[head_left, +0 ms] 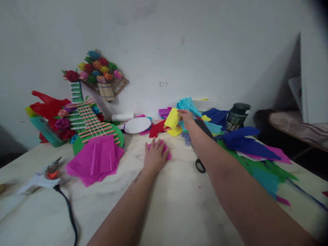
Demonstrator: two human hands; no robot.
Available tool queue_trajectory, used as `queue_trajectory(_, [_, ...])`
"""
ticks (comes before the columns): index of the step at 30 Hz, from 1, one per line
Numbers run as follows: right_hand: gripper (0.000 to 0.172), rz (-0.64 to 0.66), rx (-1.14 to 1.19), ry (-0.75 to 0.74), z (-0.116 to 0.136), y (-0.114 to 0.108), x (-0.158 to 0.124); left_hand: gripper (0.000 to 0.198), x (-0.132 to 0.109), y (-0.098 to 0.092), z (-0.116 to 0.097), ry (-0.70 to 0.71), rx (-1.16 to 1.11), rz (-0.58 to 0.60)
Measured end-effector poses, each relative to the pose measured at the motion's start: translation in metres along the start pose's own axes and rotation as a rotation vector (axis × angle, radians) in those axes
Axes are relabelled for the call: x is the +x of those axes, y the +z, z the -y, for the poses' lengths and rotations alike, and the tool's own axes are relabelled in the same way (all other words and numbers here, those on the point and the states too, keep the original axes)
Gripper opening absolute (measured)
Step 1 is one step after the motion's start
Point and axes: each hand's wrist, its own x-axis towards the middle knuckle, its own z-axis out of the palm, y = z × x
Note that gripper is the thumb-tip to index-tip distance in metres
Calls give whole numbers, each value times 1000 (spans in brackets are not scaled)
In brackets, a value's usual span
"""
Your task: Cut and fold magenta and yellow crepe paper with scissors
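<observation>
My left hand [155,156] lies flat, fingers spread, on a small piece of magenta paper [167,153] in the middle of the table. Farther off, my right hand [186,117] pinches a sheet of yellow paper [171,118] by its edge, lifted over the scraps at the back. Another yellow piece [175,132] and a red paper scrap [156,129] lie just below it. Beside my right forearm are scissors [200,166], their blades partly hidden by the arm.
Magenta sheets [94,159] lie on a green guitar-shaped craft [119,131] at left. A glue gun [38,181] with a black cord sits in front. A white oval [137,125], blue paper [238,136], green paper [246,160] and a dark jar [237,116] lie farther back and right.
</observation>
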Motion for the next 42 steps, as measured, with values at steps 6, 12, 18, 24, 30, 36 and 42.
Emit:
queue_trajectory(6, [19, 326, 44, 115, -2, -1, -21, 46, 15, -2, 9, -235, -511, -291])
queue_trajectory(12, [19, 532, 33, 148, -2, 2, -40, 58, 26, -6, 10, -470, -967, -222])
queue_trajectory(18, [22, 689, -35, 190, 9, 13, -66, 30, 29, -8, 10, -598, -1244, -214])
queue_trajectory(24, [24, 568, -264, 123, 12, 6, -66, 31, 25, -6, 24, -601, -1430, -219])
queue_trajectory(30, [16, 47, -989, -272, 9, -16, -57, 34, 23, -18, 25, -552, -1695, -166])
queue_trajectory(36, [23, 330, -741, -211, 17, 4, -66, 24, 20, -29, 20, -587, -1796, -156])
queue_trajectory(42, [24, 686, -370, 118, 18, 18, -85, 13, 17, -33, 20, -594, -1825, -118])
